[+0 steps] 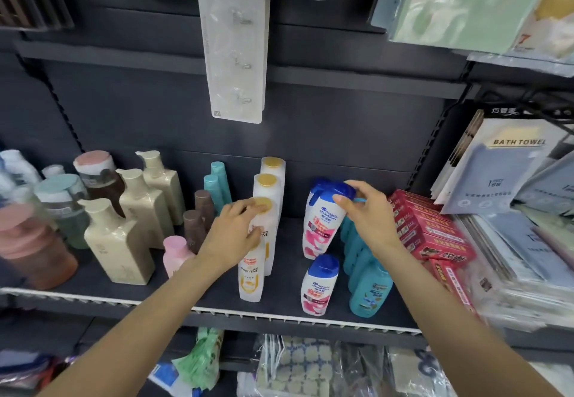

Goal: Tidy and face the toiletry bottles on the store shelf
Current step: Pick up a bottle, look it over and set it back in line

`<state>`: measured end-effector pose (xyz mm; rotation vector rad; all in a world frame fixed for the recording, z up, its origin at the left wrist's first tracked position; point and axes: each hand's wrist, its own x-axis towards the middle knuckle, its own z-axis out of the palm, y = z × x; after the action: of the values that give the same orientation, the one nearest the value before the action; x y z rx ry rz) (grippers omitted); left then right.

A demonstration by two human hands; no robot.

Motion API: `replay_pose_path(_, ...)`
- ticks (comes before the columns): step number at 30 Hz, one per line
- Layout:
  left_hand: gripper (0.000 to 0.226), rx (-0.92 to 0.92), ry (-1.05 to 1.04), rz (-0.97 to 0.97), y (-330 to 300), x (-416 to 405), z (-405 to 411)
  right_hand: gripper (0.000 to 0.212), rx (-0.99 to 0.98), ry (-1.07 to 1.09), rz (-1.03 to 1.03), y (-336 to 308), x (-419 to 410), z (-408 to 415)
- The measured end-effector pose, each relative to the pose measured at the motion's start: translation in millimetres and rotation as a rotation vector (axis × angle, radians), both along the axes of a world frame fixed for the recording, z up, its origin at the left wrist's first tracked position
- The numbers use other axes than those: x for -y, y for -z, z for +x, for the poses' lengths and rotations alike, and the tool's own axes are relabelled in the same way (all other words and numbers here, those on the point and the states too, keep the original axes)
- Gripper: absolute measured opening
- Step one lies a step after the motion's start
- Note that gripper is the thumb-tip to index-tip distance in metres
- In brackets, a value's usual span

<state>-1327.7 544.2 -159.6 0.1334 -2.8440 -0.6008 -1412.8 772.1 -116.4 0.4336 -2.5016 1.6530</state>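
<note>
From the head camera, a person is standing at a dark metal store shelf and working both bare hands among the plastic toiletry bottles.

The left hand is reaching into a row of tall white bottles with round gold caps. Its fingers are curling round the neck of the second white gold-capped bottle, just below the cap, while the front white Pantene bottle with the orange label is standing free near the shelf's front edge, partly behind the wrist.

The right hand is pinching the blue flip cap of a white Head & Shoulders bottle with a pink label, which is leaning to the right, back in its row. A shorter white bottle with a blue cap is standing upright in front of it, and a row of teal plastic bottles is sitting just beside, with red cardboard boxes further right.

These bottles look stiff, smooth and probably fairly heavy if full, so a glossy wall may slip; the cap or the narrow shoulder seems the surest hold for turning one, with the base kept on the shelf.
</note>
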Motion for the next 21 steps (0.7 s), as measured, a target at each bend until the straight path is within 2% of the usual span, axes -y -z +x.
replay_pose_path(4, 0.052, -0.003, 0.053, -0.062, 9.2, 4.5, -0.9, 0.035, 0.050, -0.093, 0.133, 17.1, 2.6, -7.7)
replay_pose_path(10, 0.057, -0.003, 0.125, -0.171, 10.7, 6.0, 0.4, 0.034, 0.128, -0.132, 0.193, 42.5, 8.6, -14.6)
replay_pose_path(21, 0.058, 0.018, 0.116, -0.122, 9.0, 5.3, 0.8, 0.038, 0.285, -0.112, 0.188, 66.7, 9.7, -19.5)
